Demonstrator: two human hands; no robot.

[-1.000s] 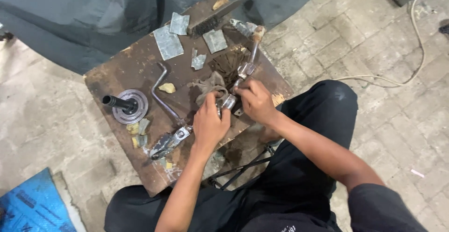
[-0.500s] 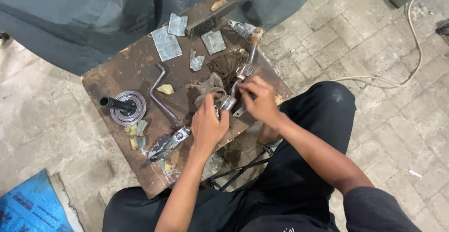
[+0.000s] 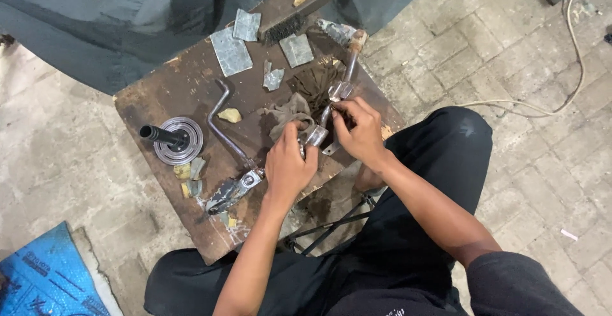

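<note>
Worn wooden board (image 3: pixel 159 96) on paved floor (image 3: pixel 510 55); left hand (image 3: pixel 288 163) and right hand (image 3: pixel 360 128) gripping metal part (image 3: pixel 317 134), beside rag (image 3: pixel 287 113).

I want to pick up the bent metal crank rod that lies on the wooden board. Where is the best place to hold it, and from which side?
Probably grip the bent metal crank rod on its long straight middle, coming from above with fingers across the bar. That stretch lies flat and bare on the wooden board; its lower end joins a bulky bracket close to the left hand.
</note>
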